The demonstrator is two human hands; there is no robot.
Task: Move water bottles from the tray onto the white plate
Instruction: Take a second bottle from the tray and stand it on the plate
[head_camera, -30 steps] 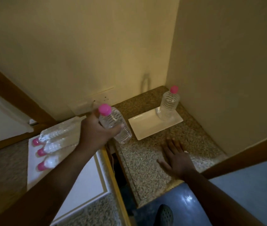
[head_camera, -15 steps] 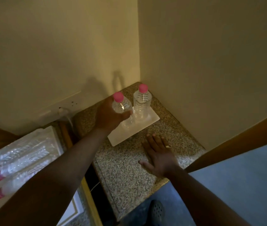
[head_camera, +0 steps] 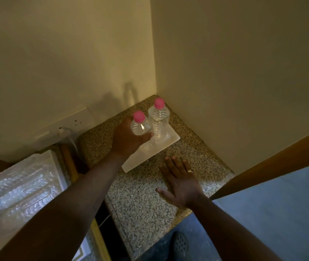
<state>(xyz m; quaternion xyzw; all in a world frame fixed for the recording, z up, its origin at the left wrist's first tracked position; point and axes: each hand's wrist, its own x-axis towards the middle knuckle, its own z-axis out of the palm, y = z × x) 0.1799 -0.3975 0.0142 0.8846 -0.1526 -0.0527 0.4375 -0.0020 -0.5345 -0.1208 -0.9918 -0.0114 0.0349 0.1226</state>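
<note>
My left hand [head_camera: 126,139] grips a clear water bottle with a pink cap [head_camera: 140,127], held upright with its base on the white plate [head_camera: 131,163]. A second pink-capped bottle [head_camera: 159,121] stands upright on the plate just right of it, near the wall corner. My right hand [head_camera: 181,180] lies flat with fingers spread on the speckled granite counter [head_camera: 140,200], in front of the plate. At the far left, three more bottles [head_camera: 18,189] lie on their sides on a white tray [head_camera: 55,162], partly hidden by my left forearm.
Two cream walls meet in a corner behind the plate. A white wall socket [head_camera: 74,121] with a plugged cable sits left of the counter. A dark gap separates tray and counter. A wooden edge [head_camera: 272,159] runs at right, and a dark shoe [head_camera: 180,243] shows on the floor below.
My left hand carried the bottle from above the tray rightward to the plate and set it upright beside the standing bottle. My right hand stayed flat on the counter.
</note>
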